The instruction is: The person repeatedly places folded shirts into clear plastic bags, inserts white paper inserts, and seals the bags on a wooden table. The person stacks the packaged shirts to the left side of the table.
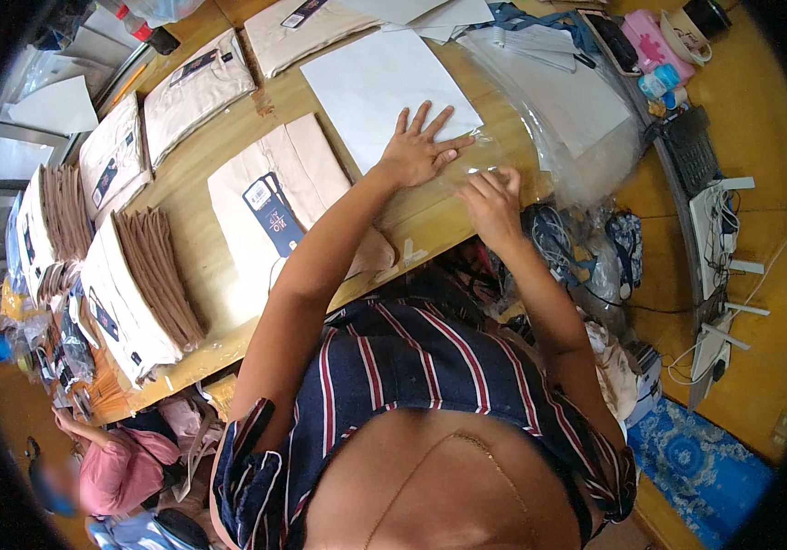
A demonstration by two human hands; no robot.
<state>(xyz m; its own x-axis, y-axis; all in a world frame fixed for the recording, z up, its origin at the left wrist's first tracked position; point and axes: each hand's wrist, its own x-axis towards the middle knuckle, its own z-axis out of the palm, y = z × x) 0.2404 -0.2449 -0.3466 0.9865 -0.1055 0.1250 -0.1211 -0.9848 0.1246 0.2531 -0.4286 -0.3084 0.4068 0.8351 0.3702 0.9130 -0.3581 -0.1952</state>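
My left hand (419,151) lies flat with fingers spread, over the lower right edge of a large white paper sheet (379,82) on the table. Close by on the right, my right hand (492,203) is closed in a pinch near the table's front edge. Shiny clear plastic film (474,169) shows at its fingertips; how far it reaches is hard to make out. Left of the sheet, partly behind my left forearm, is a folded beige garment (237,206) with a dark blue hang tag (276,215).
Stacks of folded beige garments (132,307) line the left side of the wooden table (205,220). At the right lie clear plastic bags (586,119), a phone (613,41) and a keyboard (687,151). A person in pink (123,472) sits at the lower left.
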